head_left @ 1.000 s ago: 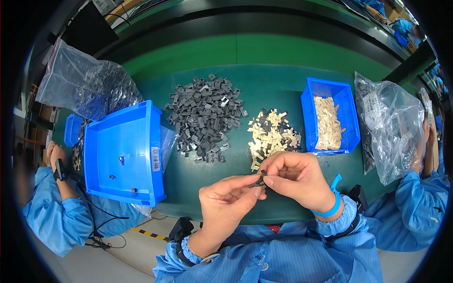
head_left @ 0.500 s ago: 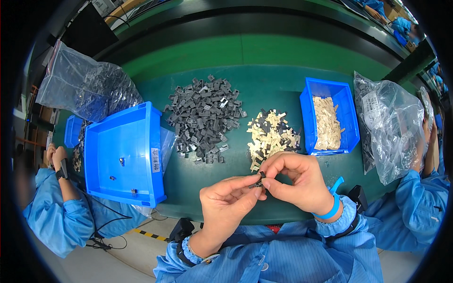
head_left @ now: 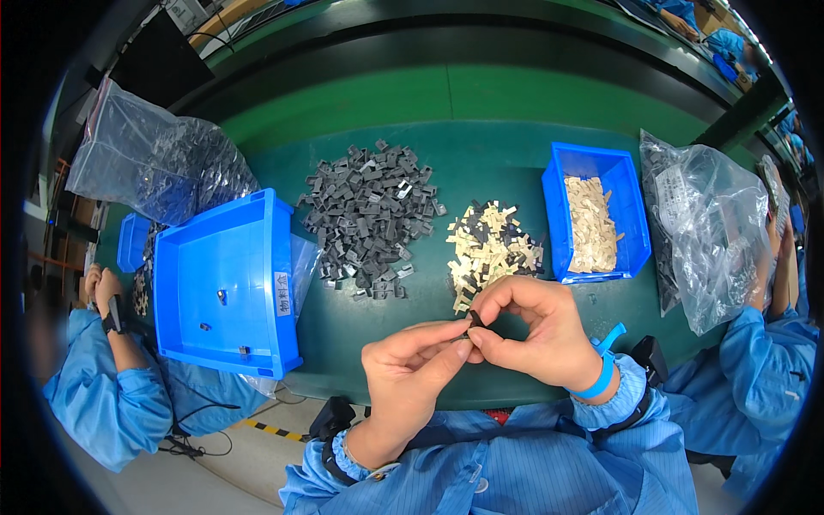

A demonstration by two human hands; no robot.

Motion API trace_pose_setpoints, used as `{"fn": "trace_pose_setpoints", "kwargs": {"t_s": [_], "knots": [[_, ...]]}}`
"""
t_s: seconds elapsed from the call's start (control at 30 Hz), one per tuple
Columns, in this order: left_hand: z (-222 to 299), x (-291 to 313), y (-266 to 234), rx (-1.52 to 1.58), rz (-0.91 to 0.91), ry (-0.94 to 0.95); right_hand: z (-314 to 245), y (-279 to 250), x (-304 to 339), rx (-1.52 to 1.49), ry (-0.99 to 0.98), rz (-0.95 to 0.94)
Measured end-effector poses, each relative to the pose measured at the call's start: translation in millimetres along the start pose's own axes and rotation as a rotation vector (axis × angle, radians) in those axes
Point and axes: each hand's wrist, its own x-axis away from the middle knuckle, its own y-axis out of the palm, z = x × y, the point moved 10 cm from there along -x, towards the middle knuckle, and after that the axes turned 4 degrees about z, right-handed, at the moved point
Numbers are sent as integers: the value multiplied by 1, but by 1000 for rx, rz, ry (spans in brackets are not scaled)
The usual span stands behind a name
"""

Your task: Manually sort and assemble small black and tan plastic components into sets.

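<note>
Together, left hand (head_left: 410, 369) and right hand (head_left: 532, 330) pinching a small dark clip (head_left: 474, 321), possibly plastic, above smooth green table (head_left: 481, 154).

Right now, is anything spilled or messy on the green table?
Nothing looks spilled. The grey pieces and pale pieces lie in loose heaps on the table, beside the big blue bin, which tilts over a plastic bag.
</note>
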Motion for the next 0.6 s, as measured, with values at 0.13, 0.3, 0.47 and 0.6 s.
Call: {"fn": "trace_pose_setpoints", "kwargs": {"t_s": [0.13, 0.3, 0.47, 0.6], "knots": [[5, 0, 1, 132, -18, 52, -3, 1, -1, 0, -2, -19], [6, 1, 5, 273, -85, 16, -4, 15, 1, -275, 117, -188], [-7, 2, 10, 311, -170, -122, 8, 27, 6, -573, 287, -326], [-6, 1, 8, 303, -184, -133, 12, 30, 6, -537, 327, -349]]}}
